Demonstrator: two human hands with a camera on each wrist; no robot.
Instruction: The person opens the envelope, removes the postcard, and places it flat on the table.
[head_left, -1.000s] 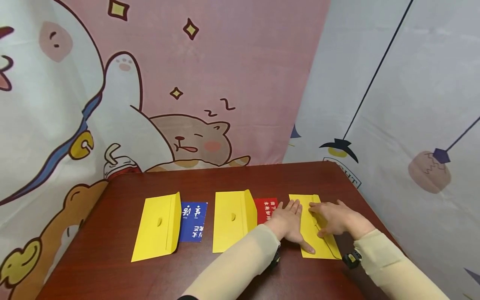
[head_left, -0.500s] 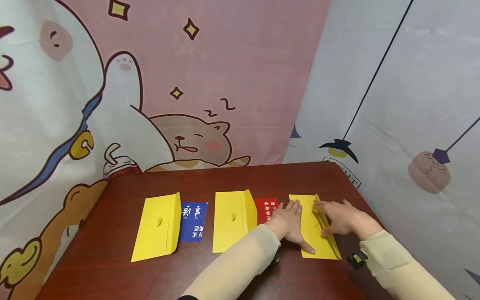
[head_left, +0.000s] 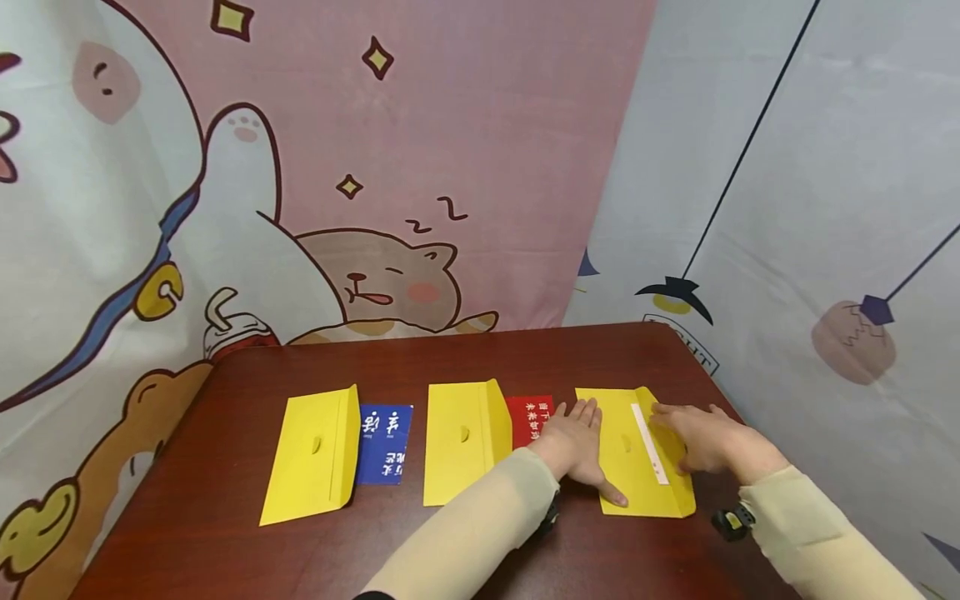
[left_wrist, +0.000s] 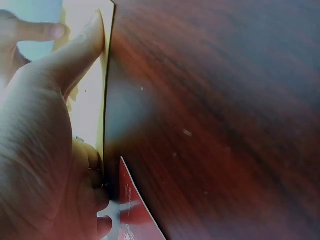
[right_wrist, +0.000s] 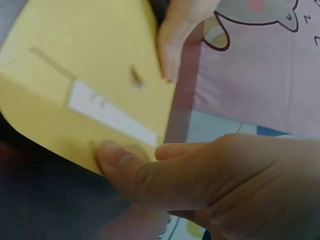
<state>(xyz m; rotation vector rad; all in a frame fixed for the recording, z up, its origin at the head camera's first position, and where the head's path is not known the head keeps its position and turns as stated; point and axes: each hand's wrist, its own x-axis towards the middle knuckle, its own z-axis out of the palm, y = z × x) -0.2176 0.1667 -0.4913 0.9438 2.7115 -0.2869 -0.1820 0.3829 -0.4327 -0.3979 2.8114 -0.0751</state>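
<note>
A yellow envelope point(head_left: 624, 479) lies at the table's right side, its long flap point(right_wrist: 45, 115) lifted open to the right. Along the opening shows a white strip point(head_left: 649, 444). My right hand point(head_left: 712, 440) pinches the flap, with the thumb on its upper face in the right wrist view and the other fingers mostly hidden beneath. On the envelope's left edge rests my left hand point(head_left: 573, 442), fingers straight and thumb point(left_wrist: 85, 42) spread along the edge. Near that hand's fingertips lies a red card point(head_left: 531, 414), partly hidden by the hand.
A second yellow envelope point(head_left: 457, 467) lies mid-table, partly over the red card. Farther left, a third yellow envelope point(head_left: 303, 462) overlaps a blue card point(head_left: 385, 446). The dark wooden table point(head_left: 450, 354) ends at printed cloth backdrops behind and on both sides.
My right hand has moved right, swinging the flap of the right envelope outward and uncovering the white strip. The left hand stays in place; the view has shifted very slightly.
</note>
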